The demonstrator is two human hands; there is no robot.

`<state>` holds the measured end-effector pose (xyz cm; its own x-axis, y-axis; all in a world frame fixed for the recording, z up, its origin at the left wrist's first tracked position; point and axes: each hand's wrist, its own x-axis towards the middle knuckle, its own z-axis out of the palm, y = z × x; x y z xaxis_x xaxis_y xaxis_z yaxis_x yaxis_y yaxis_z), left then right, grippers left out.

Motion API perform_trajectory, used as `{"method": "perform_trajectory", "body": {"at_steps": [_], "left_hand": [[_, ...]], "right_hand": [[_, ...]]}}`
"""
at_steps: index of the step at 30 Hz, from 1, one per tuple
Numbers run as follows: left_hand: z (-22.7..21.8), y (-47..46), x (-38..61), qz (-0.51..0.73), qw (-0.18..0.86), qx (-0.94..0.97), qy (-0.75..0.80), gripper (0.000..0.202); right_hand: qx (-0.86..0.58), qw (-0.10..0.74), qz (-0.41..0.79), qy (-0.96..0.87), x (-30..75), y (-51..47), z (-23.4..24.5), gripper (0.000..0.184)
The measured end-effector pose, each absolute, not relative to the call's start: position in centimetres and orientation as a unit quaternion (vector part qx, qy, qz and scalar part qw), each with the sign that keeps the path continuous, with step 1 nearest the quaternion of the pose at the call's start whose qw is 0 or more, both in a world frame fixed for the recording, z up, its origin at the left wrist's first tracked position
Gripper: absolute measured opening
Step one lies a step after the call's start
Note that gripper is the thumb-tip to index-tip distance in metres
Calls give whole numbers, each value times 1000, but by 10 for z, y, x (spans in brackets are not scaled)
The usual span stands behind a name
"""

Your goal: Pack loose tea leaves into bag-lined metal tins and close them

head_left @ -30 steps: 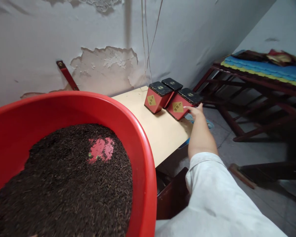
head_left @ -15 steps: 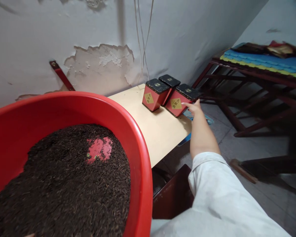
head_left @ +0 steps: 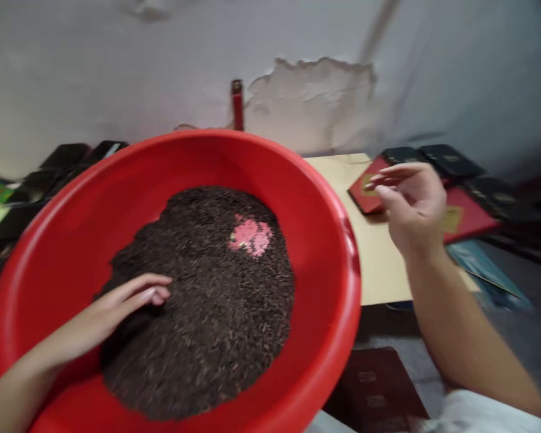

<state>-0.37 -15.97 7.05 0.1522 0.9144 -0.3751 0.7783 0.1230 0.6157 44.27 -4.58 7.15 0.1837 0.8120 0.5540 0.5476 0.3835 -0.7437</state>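
Observation:
A large red plastic basin (head_left: 322,264) fills the middle, with a wide heap of dark, dry tea leaves (head_left: 216,313) in it. Through the leaves shows a pink patch (head_left: 252,236) of the basin's floor. My left hand (head_left: 137,297) hangs low over the leaves at the left, fingers loosely bent and holding nothing I can see. Beyond the right rim, my right hand (head_left: 415,207) is raised with curved fingers, thumb apart and nothing visible between them. Behind it stand red tea tins with black lids, one tin (head_left: 369,186) left of the hand and another tin (head_left: 469,213) right of it.
The tins stand on a pale yellow board (head_left: 381,264). Black containers (head_left: 63,162) sit beyond the basin's left side. At the back rises a wall with peeling plaster (head_left: 315,96). A dark red stool-like piece (head_left: 379,385) is below at the right.
My right hand has left the right-hand tin and come back toward the basin, empty. The view has swung left, bringing my left hand more fully into sight over the leaves.

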Motion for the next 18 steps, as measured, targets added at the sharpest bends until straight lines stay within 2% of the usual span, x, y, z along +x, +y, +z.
{"method": "perform_trajectory", "body": {"at_steps": [1,4,6,8,10,11,16,18], "left_hand": [[83,-161,3,112,405,627,656,48],[112,-168,10,212,356,609,676,42],[122,-178,-3,267,238,622,697,37],[125,-189,-31,289,70,614,731,35],[120,-197,-70,269,-63,575,770,38],[114,-199,-93,247,-90,554,790,40],[61,-198,-183,43,-3,572,819,61],[40,-196,-198,18,-31,591,806,54]], "right_hand": [[-480,459,165,-729,416,-55,85,17],[-289,115,193,-931,341,-82,109,28],[-235,-45,168,-956,298,-99,107,26],[-210,-153,148,-954,264,-112,97,27],[-194,-206,138,-949,239,-121,85,31],[-191,-214,134,-949,230,-123,80,33],[-216,-226,99,-945,206,-127,71,36],[-225,-245,99,-938,201,-128,70,38]]}}
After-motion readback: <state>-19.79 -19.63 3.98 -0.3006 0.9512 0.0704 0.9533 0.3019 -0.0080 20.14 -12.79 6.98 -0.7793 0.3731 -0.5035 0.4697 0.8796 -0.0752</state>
